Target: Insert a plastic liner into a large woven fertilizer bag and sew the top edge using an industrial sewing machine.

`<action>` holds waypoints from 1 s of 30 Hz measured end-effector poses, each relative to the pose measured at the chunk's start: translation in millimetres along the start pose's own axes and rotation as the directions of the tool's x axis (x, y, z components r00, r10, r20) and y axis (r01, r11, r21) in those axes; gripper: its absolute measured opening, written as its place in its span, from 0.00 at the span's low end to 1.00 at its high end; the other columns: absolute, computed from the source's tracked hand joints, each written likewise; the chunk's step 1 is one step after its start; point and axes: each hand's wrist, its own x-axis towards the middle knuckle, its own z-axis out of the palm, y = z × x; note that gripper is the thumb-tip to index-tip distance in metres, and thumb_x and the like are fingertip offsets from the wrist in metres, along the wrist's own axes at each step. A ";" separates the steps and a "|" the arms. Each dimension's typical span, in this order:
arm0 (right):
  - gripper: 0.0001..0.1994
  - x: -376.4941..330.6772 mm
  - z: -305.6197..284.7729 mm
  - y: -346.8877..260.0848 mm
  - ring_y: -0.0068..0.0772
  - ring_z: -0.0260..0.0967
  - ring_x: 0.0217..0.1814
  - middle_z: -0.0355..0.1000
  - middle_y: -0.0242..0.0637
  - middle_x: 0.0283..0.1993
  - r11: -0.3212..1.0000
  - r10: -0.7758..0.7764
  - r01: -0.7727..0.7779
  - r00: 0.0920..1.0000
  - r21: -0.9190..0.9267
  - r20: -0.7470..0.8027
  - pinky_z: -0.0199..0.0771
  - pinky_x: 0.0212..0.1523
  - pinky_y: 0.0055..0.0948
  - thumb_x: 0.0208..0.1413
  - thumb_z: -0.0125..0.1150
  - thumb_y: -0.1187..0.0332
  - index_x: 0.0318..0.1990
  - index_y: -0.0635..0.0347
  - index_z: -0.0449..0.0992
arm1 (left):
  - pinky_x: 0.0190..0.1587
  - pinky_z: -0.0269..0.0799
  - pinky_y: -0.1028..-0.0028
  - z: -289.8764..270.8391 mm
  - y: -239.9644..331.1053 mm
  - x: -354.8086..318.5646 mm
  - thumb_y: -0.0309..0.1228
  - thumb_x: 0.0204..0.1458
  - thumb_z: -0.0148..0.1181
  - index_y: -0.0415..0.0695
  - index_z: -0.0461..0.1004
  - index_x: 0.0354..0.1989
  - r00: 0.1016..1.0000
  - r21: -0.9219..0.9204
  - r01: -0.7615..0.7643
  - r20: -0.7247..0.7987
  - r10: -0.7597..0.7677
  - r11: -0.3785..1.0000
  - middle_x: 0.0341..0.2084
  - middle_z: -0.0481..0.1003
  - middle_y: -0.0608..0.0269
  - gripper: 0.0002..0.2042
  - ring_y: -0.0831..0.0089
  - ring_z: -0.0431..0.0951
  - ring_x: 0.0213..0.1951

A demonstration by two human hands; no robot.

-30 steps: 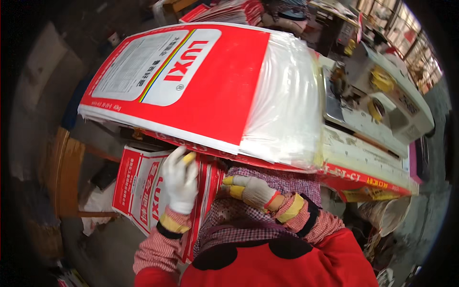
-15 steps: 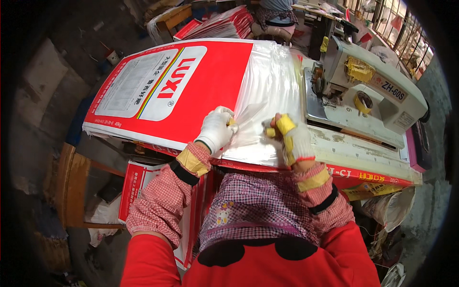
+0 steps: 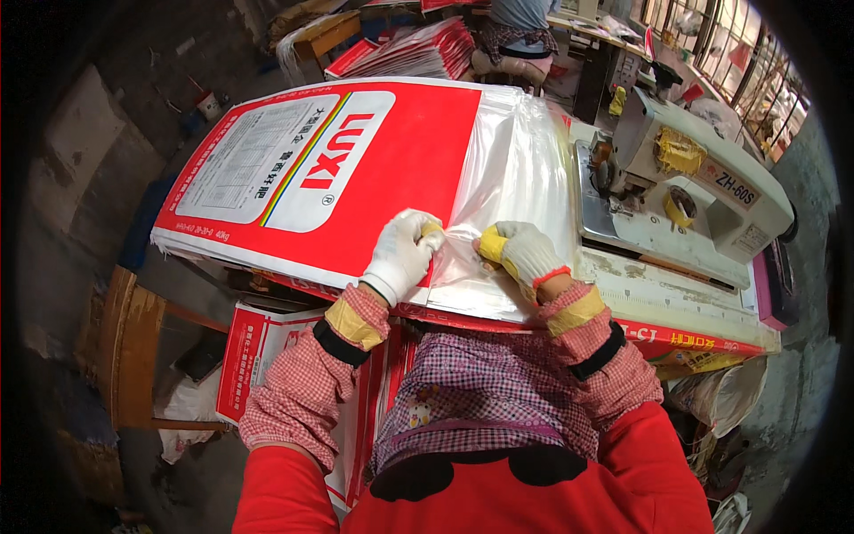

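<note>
A stack of red and white woven sacks [image 3: 418, 147] lies across the table, with clear plastic liner film [image 3: 511, 169] spreading from the sacks' right-hand ends. My left hand [image 3: 400, 256], in a white glove with yellow tape on the fingers, is closed at the sack's near right corner, pinching the film. Just to its right, my right hand [image 3: 525, 253], gloved and taped likewise, has its fingers closed on the same film. Between the two hands the film is drawn into creases. My fingertips are partly hidden.
An industrial sewing machine [image 3: 703, 173] stands at the right of the table, beside a strip with ruler marks [image 3: 658, 294]. Further sacks [image 3: 258, 351] sit below on the left, near a wooden frame [image 3: 133, 347]. Behind, a person [image 3: 520, 36] sits near a sack pile [image 3: 418, 53].
My right hand has turned over and moved left, closing on the film. My left hand keeps its hold. The view has shifted slightly.
</note>
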 end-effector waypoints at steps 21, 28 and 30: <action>0.17 -8.4 -18.4 -42.9 0.37 0.70 0.42 0.73 0.42 0.41 0.869 -0.156 -0.062 0.907 -0.491 -0.390 0.69 0.43 0.28 0.50 0.55 0.66 0.48 0.62 0.70 | 0.38 0.69 0.71 -35.7 25.9 21.6 0.27 0.46 0.55 0.35 0.70 0.28 0.953 0.191 -0.288 -0.035 0.300 0.938 0.34 0.71 0.55 0.07 0.62 0.73 0.35; 0.26 -0.9 -27.2 -46.5 0.31 0.71 0.29 0.73 0.42 0.30 0.989 0.024 -0.013 0.997 0.147 -0.068 0.72 0.32 0.27 0.51 0.54 0.46 0.37 0.66 0.75 | 0.37 0.69 0.66 -23.7 45.0 25.7 0.23 0.40 0.56 0.36 0.69 0.21 0.857 0.306 -0.512 0.119 0.501 0.803 0.32 0.73 0.53 0.04 0.57 0.73 0.33; 0.23 1.8 -24.1 -45.8 0.30 0.71 0.28 0.73 0.41 0.29 0.999 0.025 -0.027 0.998 -0.024 -0.055 0.71 0.32 0.26 0.51 0.55 0.48 0.35 0.64 0.76 | 0.38 0.69 0.66 -19.4 42.6 25.5 0.25 0.41 0.55 0.37 0.70 0.22 0.820 0.358 -0.572 0.215 0.531 0.738 0.33 0.73 0.52 0.04 0.58 0.73 0.35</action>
